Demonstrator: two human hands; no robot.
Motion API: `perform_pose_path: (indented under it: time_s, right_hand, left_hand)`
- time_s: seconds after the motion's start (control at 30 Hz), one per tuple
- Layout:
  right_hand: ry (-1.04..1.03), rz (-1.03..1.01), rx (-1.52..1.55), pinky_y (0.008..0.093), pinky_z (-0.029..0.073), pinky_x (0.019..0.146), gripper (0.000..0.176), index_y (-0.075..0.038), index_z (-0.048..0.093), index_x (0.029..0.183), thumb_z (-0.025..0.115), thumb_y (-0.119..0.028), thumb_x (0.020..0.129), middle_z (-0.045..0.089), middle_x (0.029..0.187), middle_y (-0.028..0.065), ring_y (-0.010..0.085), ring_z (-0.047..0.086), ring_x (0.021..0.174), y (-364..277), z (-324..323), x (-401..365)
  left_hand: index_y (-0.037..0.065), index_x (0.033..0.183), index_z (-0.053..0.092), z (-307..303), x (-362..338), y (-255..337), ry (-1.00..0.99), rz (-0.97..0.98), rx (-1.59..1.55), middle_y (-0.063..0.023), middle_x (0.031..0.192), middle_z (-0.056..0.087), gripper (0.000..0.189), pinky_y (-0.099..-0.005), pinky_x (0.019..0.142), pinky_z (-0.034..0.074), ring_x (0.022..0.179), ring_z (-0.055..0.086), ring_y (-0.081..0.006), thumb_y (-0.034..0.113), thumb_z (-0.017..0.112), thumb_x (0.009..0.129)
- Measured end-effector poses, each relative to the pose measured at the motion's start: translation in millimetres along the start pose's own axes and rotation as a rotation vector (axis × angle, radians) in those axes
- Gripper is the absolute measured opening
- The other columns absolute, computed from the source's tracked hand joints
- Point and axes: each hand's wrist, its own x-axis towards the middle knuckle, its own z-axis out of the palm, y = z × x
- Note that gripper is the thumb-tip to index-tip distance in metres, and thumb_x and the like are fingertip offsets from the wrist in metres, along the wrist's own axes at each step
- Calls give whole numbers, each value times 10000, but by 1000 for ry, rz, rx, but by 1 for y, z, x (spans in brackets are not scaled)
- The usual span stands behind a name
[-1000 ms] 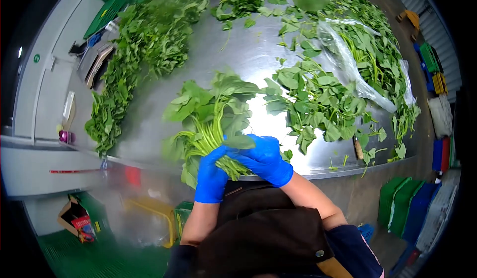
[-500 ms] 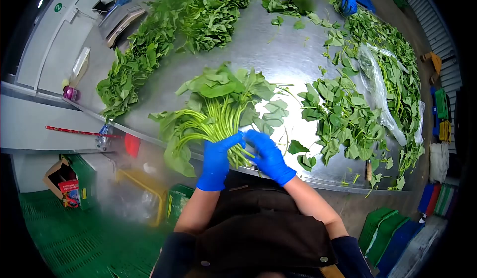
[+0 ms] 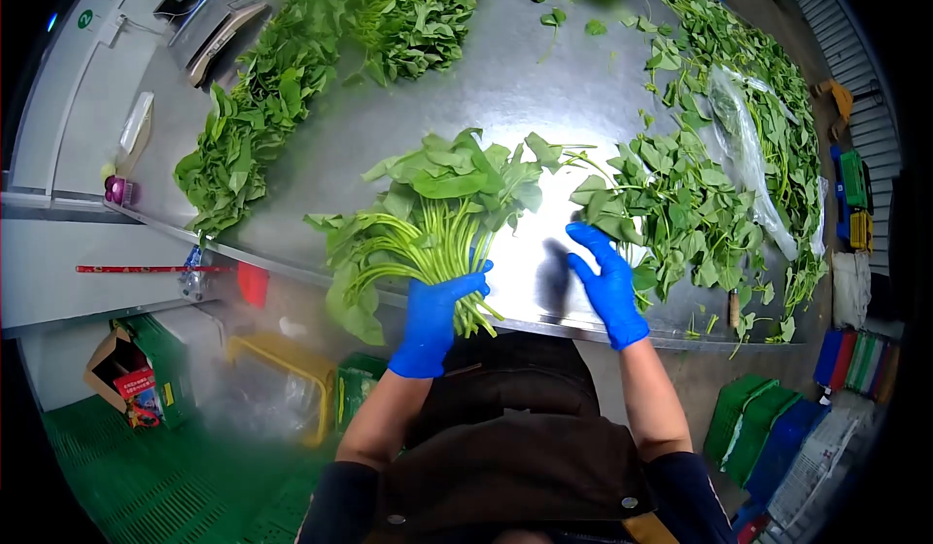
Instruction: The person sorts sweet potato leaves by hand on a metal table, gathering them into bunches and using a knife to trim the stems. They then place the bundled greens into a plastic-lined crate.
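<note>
My left hand (image 3: pixel 436 315), in a blue glove, is wrapped round the stems of a bunch of leafy greens (image 3: pixel 432 238). The leaves fan out upward and to the left, and the cut stem ends poke out below my fingers. My right hand (image 3: pixel 608 286), gloved in the same blue, has thumb and fingers apart with nothing between them. Its fingertips are close to the left edge of a loose pile of leafy greens (image 3: pixel 695 218), over the metal table (image 3: pixel 530 87).
Bundled greens (image 3: pixel 277 106) line the table's left side near a scale (image 3: pixel 225 43). A clear plastic bag (image 3: pixel 743 155) lies on the right-hand greens. A wooden handle (image 3: pixel 734 309) sits by the front edge. Crates (image 3: pixel 768 437) stand on the floor at right.
My right hand has left the bunch and moved right to the loose pile, its fingers opening. My left hand still holds the bunch. The other person's hands at the far side have gone from view.
</note>
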Motion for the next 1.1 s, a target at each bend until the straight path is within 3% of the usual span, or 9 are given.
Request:
perform_pose_path:
  time_s: [0.17,0.3,0.47,0.5,0.57,0.67,0.87,0.97,1.1]
  right_hand:
    - [-349,336,723,383,377,1045,613,3,380,1402,372,-457,997,509,1333,176,271,514,1201,-45,49,9]
    - [-290,507,1793,445,345,1081,692,19,263,1419,409,-491,974,453,1348,204,314,500,1195,-49,55,31]
    - [-146,223,1408,375,409,1002,497,-62,422,1349,443,-391,977,527,1278,103,237,544,1117,-59,33,32]
    - [-100,266,1424,344,433,969,471,-77,452,1334,400,-395,991,548,1252,78,212,549,1101,-57,31,34]
    - [-510,42,2059,319,445,954,449,-108,458,1345,331,-385,1015,550,1246,43,183,538,1108,-31,30,45]
    - [-272,139,1746,337,443,954,543,-96,421,1366,341,-482,994,504,1298,40,174,525,1113,-49,17,38]
    - [-304,317,1999,415,439,967,645,-86,552,1245,393,-622,924,604,1198,89,249,573,1073,-42,-2,39]
    - [-77,290,1754,419,447,960,629,-85,564,1231,394,-611,930,605,1195,89,251,580,1064,-4,17,42]
    - [-207,301,1775,348,460,924,445,-83,499,1270,350,-411,1010,556,1211,59,200,553,1062,-12,-11,40]
  left_hand:
    - [-43,1115,589,1,5,-6,-18,147,109,-113,997,659,359,-289,723,517,826,637,-172,-23,671,766]
    - [-17,1158,588,1,15,-25,59,333,319,-71,1097,628,356,-311,822,495,943,607,-161,42,672,817]
    - [-1,1196,563,21,8,-4,26,747,1222,-85,1152,600,336,-354,929,435,1042,563,-190,113,610,883]
    - [1,1194,564,23,13,-2,10,788,1249,-85,1137,597,335,-357,916,434,1028,562,-194,112,610,881]
    - [6,1190,565,23,23,-2,-22,836,1263,-85,1107,592,333,-362,891,434,1002,559,-202,109,610,876]
    - [13,1183,567,26,35,-3,-64,866,1271,-86,1061,585,330,-370,852,433,962,556,-214,106,610,870]
    - [27,1169,570,34,50,-4,-132,896,1301,-88,971,571,324,-385,775,432,883,549,-237,98,610,856]
    - [34,1163,572,39,56,-4,-157,920,1322,-88,925,563,322,-393,736,432,843,546,-249,95,610,849]
    - [43,1154,574,45,72,-6,-172,1013,1353,-89,865,554,319,-403,684,431,790,541,-264,90,611,840]
